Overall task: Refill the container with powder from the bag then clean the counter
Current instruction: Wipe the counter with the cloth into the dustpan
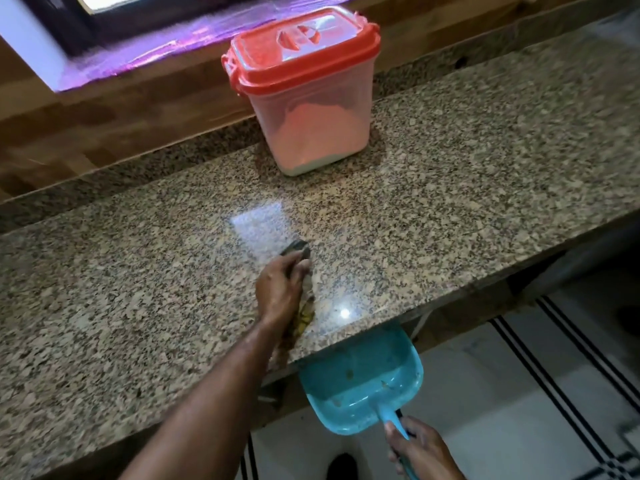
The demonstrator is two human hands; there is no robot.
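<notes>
**Q:** Stage of task: what is done?

**A:** The translucent rectangular plastic container [308, 109] with the red clip-on lid [304, 46] stands towards the back of the speckled granite counter [485, 150]; the lid is on; pale powder [311, 133] shows through the wall to about mid-height; the refill reads as finished; no bag is in view.

**Q:** What is left?

**A:** Cleaning, judged to be under way. In front of the container, near the counter's front edge, the left hand [280, 289] has its fingers curled round a dark, blurred brush-like tool [296, 249] that touches the stone. Further in front of the container, below that edge, the right hand [419, 448] grips the handle of a teal plastic dustpan [367, 358], whose mouth is tucked under the edge. A few crumbs lie in the pan; whether any powder is left on the stone cannot be told against the speckle.
</notes>
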